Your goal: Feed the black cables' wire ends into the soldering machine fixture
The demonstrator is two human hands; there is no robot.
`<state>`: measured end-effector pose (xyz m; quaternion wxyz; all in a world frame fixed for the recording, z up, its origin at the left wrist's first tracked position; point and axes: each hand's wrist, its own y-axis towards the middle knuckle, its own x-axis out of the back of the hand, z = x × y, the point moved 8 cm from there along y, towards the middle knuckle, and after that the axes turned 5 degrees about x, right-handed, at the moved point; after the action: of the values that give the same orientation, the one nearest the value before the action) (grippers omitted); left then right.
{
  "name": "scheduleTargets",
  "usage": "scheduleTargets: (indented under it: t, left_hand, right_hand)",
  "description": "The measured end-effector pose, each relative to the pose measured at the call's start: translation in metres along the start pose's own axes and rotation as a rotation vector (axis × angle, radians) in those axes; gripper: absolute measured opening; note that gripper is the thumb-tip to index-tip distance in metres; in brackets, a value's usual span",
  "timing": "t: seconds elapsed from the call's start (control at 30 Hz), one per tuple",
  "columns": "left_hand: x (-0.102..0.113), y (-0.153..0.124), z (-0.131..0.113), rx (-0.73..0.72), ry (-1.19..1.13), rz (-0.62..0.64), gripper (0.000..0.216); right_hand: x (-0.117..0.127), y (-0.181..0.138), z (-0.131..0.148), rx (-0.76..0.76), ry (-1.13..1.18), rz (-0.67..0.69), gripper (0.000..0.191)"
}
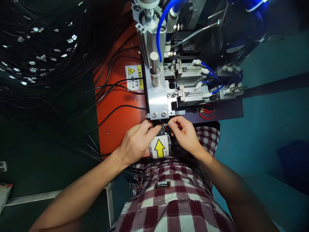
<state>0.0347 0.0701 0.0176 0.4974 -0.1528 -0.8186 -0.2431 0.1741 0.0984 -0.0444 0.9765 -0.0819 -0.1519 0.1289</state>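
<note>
Together left hand (137, 141), right hand (184, 132) pinch wire ends (165, 125) between fingertips.

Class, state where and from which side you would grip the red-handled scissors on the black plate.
I'd grip the red-handled scissors by the red loops, from above and the right: they lie flat on the black plate, blades pointing left toward the machine.

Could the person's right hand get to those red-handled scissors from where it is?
Probably yes: the red-handled scissors lie uncovered on the black ledge just beyond the right hand, though it is pinching thin wires.
</note>
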Motion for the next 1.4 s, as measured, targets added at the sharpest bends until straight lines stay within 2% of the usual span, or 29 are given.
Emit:
scheduleTargets:
  t: [0.2,0.53,0.63,0.8,1.03,1.4]
  left_hand:
    - [-0.001,0.001,0.0,0.014,0.02,-0.001,0.027]
    - [0.0,0.003,-0.003,0.004,0.066,-0.001,0.027]
    - [0.0,0.002,-0.004,-0.018,0.076,-0.001,0.026]
    - [-0.006,-0.003,-0.001,-0.022,0.09,0.061,0.033]
    - [-0.01,-0.007,0.003,0.007,0.076,0.089,0.042]
    - [-0.007,-0.003,0.001,0.009,0.089,0.1,0.04]
  right_hand:
    - [0.001,-0.002,0.002,0.04,-0.024,-0.036,0.019]
    - [-0.009,-0.004,-0.008,-0.13,0.179,0.002,0.023]
    - [-0.006,-0.005,-0.003,-0.124,0.094,-0.031,0.022]
    - [0.002,-0.005,0.011,-0.018,-0.176,-0.093,0.02]
    - [-0.003,-0.004,-0.002,-0.077,-0.05,-0.037,0.023]
    - [0.0,-0.004,0.002,-0.051,-0.06,-0.042,0.022]
